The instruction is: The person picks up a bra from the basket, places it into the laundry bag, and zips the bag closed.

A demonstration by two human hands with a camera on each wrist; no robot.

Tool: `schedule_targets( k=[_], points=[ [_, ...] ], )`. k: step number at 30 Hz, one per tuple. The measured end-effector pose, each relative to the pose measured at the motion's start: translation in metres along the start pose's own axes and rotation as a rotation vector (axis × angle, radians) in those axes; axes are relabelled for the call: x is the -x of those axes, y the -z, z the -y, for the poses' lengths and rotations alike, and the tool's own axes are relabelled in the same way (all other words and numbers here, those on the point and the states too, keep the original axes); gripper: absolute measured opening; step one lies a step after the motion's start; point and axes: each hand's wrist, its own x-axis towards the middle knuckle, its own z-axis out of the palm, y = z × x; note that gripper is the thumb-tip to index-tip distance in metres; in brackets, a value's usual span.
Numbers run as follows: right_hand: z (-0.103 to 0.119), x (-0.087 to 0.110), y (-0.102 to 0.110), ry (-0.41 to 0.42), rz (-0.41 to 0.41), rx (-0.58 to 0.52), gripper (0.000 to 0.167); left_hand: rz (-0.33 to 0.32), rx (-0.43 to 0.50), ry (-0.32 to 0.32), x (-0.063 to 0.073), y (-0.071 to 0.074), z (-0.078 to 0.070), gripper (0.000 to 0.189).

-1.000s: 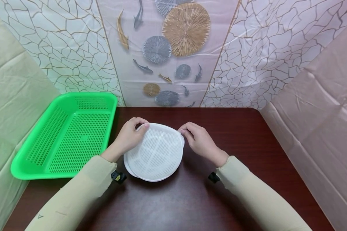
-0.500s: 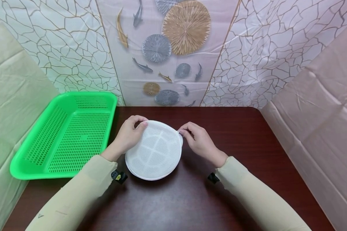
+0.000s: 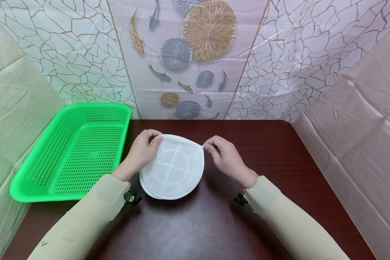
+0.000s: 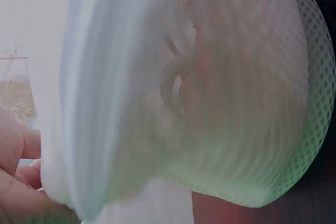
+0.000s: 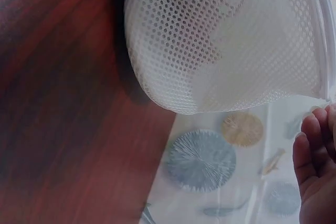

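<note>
A round white mesh laundry bag (image 3: 172,168) stands over the middle of the table with its flat face towards me. My left hand (image 3: 143,150) grips its upper left rim between thumb and fingers. At the upper right rim, the fingertips of my right hand (image 3: 228,156) pinch a small piece, perhaps a zipper pull, too small to make out. The left wrist view shows the bag's mesh side (image 4: 247,82) up close, with blurred shapes showing through it. In the right wrist view the mesh bulges below a smooth edge band (image 5: 321,35). Inside, the contents cannot be made out.
A green plastic basket (image 3: 125,144) with slotted walls stands left, close to my left forearm. The dark red-brown table (image 3: 263,151) ends at a patterned back sheet (image 3: 195,86). Plain cloth sheets (image 3: 354,119) close off both sides.
The bag has turned and tilted a little, and its lower edge sits slightly higher. My left hand has shifted slightly left; my right hand keeps its pinch at the right rim.
</note>
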Motion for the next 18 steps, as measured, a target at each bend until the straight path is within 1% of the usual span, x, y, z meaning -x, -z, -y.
schedule_targets(
  k=[1,4,8,10,15,18],
  points=[
    [0.000,-0.001,0.002,-0.004,-0.011,0.007,0.004,0.000,0.009,0.007,0.000,0.000,-0.001,0.021],
    [-0.001,-0.006,0.010,-0.028,-0.060,0.014,0.006,0.013,0.079,0.034,0.002,-0.001,-0.006,0.022],
    [-0.003,-0.011,0.016,-0.076,-0.113,0.002,0.008,0.034,0.159,0.041,0.002,-0.004,-0.012,0.023],
    [-0.004,-0.010,0.017,-0.091,-0.110,-0.001,0.007,0.043,0.149,0.037,0.003,-0.005,-0.012,0.023],
    [-0.007,-0.004,0.010,-0.109,-0.065,-0.003,0.008,0.075,0.081,0.030,0.002,-0.006,-0.007,0.021],
    [-0.006,-0.003,0.006,-0.109,-0.063,-0.009,0.009,0.080,0.053,0.003,0.001,-0.006,-0.006,0.021]
  ],
)
